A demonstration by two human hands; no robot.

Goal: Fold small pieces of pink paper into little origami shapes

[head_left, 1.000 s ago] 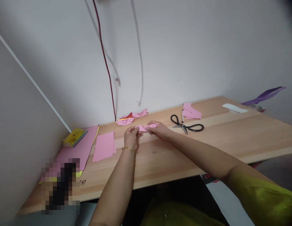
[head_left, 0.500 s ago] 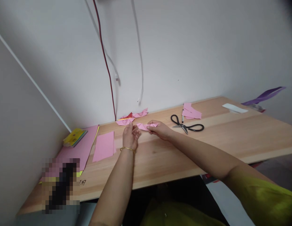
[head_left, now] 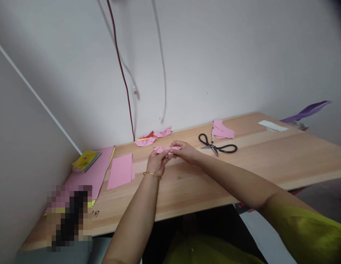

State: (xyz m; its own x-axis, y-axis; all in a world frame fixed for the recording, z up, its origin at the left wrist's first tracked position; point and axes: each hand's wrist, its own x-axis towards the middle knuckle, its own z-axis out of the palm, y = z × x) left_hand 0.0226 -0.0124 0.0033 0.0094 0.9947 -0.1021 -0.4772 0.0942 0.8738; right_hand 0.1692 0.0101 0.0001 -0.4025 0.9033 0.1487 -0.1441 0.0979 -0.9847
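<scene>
A small piece of folded pink paper (head_left: 159,149) is held above the wooden table, between both my hands. My left hand (head_left: 157,161) grips its left and middle part, the thumb lying along the lower edge. My right hand (head_left: 186,152) pinches the right end between thumb and fingers. Fingers cover much of the paper's middle. Just behind lie folded pink paper shapes (head_left: 145,142), with a red piece (head_left: 150,134) and a strip of yellow among them. Flat pink paper sheets (head_left: 120,171) rest to the left of my left hand.
Black-handled scissors (head_left: 213,148) lie spread to the right, beside a marker (head_left: 212,136) and pink paper pieces (head_left: 223,130). A white strip (head_left: 272,126) is farther right. At left, a yellow packet (head_left: 85,160) sits on large pink sheets (head_left: 103,168). Cables (head_left: 119,62) hang along the wall.
My left hand has moved right and closed on the folded pink paper, its thumb now near my right thumb. The paper has shifted slightly left. The right hand still pinches it.
</scene>
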